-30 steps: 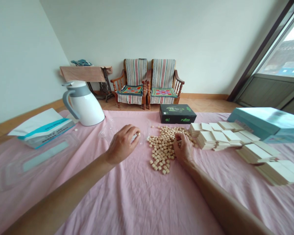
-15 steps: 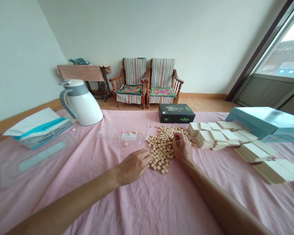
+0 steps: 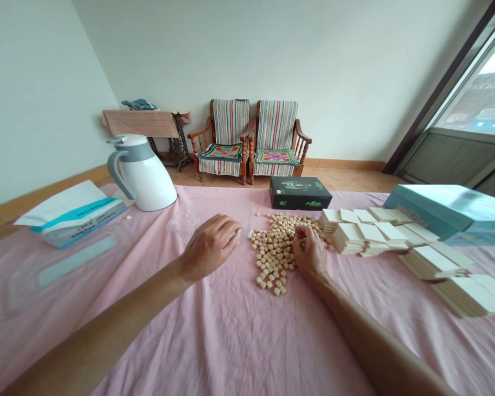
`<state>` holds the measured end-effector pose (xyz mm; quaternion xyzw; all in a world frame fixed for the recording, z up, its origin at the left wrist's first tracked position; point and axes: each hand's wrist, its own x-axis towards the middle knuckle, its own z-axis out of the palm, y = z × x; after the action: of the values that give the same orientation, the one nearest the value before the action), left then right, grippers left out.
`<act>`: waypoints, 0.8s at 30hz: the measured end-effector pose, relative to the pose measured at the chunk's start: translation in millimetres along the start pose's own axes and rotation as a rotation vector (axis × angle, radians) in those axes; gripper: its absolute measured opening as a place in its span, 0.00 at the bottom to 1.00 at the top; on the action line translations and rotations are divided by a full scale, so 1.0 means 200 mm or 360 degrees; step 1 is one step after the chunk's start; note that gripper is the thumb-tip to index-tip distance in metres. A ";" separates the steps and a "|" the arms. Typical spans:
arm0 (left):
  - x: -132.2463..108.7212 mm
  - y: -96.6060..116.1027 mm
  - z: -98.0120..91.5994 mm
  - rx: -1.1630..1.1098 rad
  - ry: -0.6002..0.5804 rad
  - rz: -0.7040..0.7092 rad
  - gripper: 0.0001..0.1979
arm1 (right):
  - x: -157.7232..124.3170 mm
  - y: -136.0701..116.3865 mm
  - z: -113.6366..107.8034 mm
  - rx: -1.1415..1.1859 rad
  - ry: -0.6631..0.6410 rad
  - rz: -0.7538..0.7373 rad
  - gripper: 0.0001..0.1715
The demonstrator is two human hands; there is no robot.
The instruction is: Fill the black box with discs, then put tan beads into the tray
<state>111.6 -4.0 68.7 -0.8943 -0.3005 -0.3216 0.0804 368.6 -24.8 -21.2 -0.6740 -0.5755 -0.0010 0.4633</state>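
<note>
A loose pile of small, round-cornered wooden cubes (image 3: 274, 253) lies on the pink cloth. My left hand (image 3: 212, 245) is over the near right part of a clear plastic tray (image 3: 181, 220), hiding much of it. Its fingers are curled together, and what they hold, if anything, is hidden. At the right side of the pile, my right hand (image 3: 310, 253) rests with bent fingers among the cubes. Whatever is between those fingertips cannot be made out. Stacks of pale flat wooden pieces (image 3: 348, 236) stand just right of this hand.
Behind the pile sits a black box (image 3: 300, 193); a light blue box (image 3: 449, 206) is at far right. On the left are a white-and-grey jug (image 3: 150, 181), a blue-and-white packet (image 3: 78, 217) and a clear plastic lid (image 3: 25, 286). Two armchairs (image 3: 253, 143) stand beyond the table.
My left hand has moved from the pile's left edge up and leftward over the plastic tray. My right hand stays at the pile, its fingers slightly shifted. The view has turned a little.
</note>
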 end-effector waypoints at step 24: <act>-0.09 0.17 0.30 -0.0267 -0.0709 0.0011 0.04 | 0.00 0.01 0.00 0.0031 0.0024 -0.0031 0.12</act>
<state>151.9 -20.9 12.7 -0.9478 -0.2799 -0.1400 -0.0614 369.0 -25.1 -22.8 -0.6638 -0.5784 -0.0049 0.4742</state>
